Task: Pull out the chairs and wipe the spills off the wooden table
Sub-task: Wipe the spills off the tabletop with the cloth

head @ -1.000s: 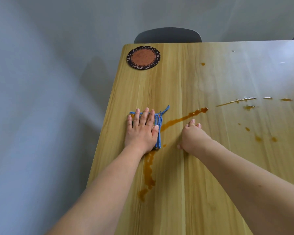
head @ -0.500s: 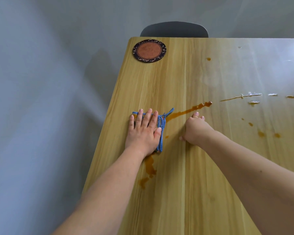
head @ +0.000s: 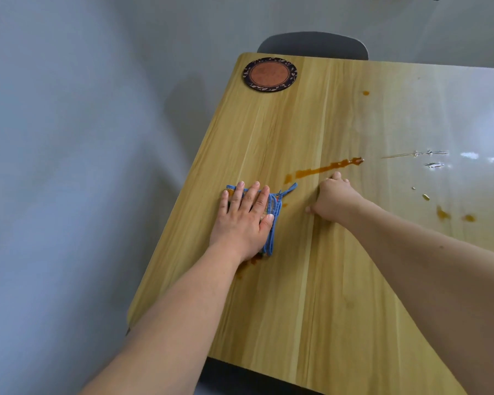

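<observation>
On wooden table (head: 340,280): left hand (head: 244,220) flat on blue-edged cloth (head: 273,220) (stained), right hand (head: 332,199) clenched beside orange spill (head: 325,168).

Single head-worn view, looking forward and down

It faces the counter (head: 340,280) from close above its near edge, angled toward the far left corner and the grey floor (head: 69,166) beside it.

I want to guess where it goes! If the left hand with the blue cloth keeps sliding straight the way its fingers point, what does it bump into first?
Mostly bare wooden table. The left hand points toward the round coaster, probably the first thing met.
</observation>
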